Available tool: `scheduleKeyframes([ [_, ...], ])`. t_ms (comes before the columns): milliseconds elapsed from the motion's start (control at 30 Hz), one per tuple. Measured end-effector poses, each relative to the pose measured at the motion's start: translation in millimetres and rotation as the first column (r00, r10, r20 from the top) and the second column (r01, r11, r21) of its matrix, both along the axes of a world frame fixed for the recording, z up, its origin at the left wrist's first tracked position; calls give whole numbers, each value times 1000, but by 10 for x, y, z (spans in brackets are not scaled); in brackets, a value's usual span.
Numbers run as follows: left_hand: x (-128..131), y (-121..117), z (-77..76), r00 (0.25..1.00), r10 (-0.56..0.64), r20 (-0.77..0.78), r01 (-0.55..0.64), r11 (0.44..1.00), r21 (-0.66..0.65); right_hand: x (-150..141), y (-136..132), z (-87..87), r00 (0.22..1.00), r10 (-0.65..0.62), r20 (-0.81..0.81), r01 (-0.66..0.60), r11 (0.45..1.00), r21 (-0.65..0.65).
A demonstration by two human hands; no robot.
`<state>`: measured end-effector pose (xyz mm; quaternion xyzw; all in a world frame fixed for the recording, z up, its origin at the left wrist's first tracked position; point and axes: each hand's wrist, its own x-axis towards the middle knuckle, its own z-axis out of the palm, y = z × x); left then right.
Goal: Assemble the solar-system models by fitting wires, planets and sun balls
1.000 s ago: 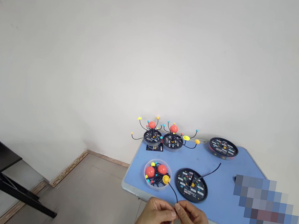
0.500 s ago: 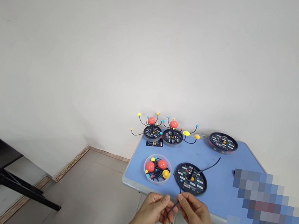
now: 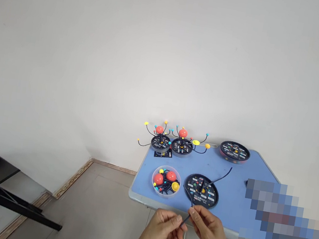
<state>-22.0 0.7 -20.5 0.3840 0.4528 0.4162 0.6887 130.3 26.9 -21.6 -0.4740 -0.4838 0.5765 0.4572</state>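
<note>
A pale wall (image 3: 110, 66) rises behind the blue table (image 3: 236, 189).

From the head, we look ahead and down, over the near, flat blue table (image 3: 233, 197), to the smooth white wall (image 3: 170, 56).

Likely a plain room in a home: bare pale wall (image 3: 127, 57), tiled floor (image 3: 92, 206), patterned skirting (image 3: 73, 176), light folding-style blue tabletop (image 3: 235, 197).

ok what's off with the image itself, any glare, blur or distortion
Head view: wall brightest around the middle, top right corner dark; blocky pixelation hides part of the blue table; small glints on the red balls; fine print on the nearest black disc too small to read clearly.
</note>
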Motion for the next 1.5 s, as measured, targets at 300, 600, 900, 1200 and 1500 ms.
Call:
scheduleKeyframes([
  [300,6,2,49,998,-1,-65,1,1000,-3,31,-8,-51,1000,25,8,-25,999,32],
  [600,-20,30,66,951,-51,-307,62,998,28,71,-97,-138,992,128,-14,-128,992,13],
  [900,-445,705,291,267,443,-856,171,853,494,226,-187,-46,996,-56,-70,58,998,31],
  [1200,-377,990,250,-2,264,-965,404,882,241,387,-224,-163,997,-72,-43,72,997,-1],
  [1500,-502,1076,300,109,267,-957,443,849,287,434,-217,-183,997,-66,-44,66,998,1],
])
